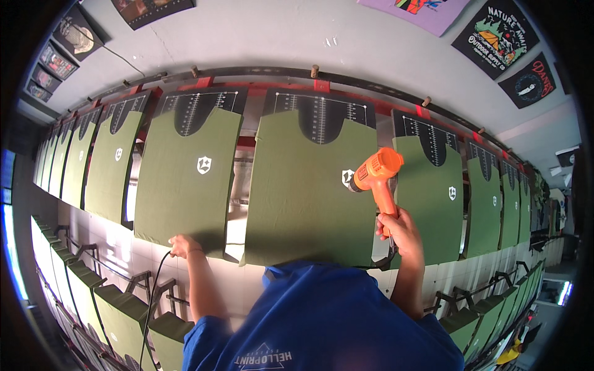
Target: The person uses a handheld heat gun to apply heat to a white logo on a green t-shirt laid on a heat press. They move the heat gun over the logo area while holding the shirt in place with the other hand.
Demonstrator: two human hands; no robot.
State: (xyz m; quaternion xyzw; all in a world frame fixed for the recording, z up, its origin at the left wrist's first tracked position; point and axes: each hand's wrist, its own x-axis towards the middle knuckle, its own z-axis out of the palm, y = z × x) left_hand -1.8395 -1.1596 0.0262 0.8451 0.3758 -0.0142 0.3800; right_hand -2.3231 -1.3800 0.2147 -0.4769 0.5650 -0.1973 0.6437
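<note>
My right hand (401, 230) is wrapped round the handle of an orange heat gun (382, 166). Its dark nozzle points left at the white shield print (348, 179) on the green shirt panel (303, 198) in front of me, partly covering that print. A black cord (152, 290) runs down from my left hand (184, 245), whose fingers are closed on it. That hand is at the lower edge of the neighbouring green panel (179, 179), which bears its own white shield print (203, 165). Both panels lie on dark printing boards (318, 102) with white ruler markings.
More boards with green panels (433, 204) stretch away on both sides, with narrow gaps between them. A dark rail (266, 73) runs behind them along a pale wall. Another row of green panels (127, 309) on metal frames stands behind me. Printed posters (495, 38) hang on the wall.
</note>
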